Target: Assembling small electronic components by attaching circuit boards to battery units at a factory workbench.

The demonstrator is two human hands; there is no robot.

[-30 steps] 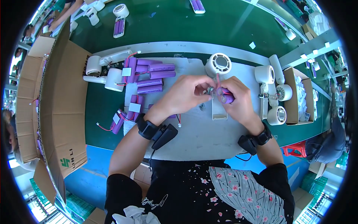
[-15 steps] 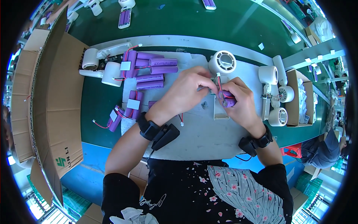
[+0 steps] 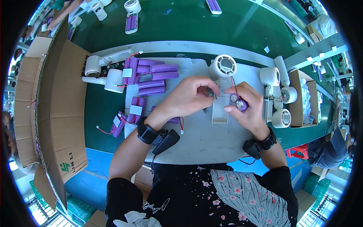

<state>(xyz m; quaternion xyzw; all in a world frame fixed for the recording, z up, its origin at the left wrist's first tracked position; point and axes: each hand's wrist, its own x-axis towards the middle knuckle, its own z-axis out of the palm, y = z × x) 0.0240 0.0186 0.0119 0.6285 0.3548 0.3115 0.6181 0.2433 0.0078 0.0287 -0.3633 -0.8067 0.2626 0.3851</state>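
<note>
My right hand is closed around a purple battery pack, tilted so the metal cell ends show. A red and a dark wire rise from it toward a white fan, which lies on the pale mat with its round head away from me. The fan's open white handle shell points toward me between my hands. My left hand pinches a small dark part beside the top of the handle; its exact kind is partly hidden by my fingers. Black bands with small devices circle both wrists.
More purple battery packs with wires lie left on the mat. White fan parts stand at the far left and right. A large cardboard box borders the left; a smaller box stands right. Fans lie beyond the rail.
The battery pack has tipped in my right hand and moved slightly right, away from the handle shell. My left fingers have drawn apart from the pack and now pinch the small dark part.
</note>
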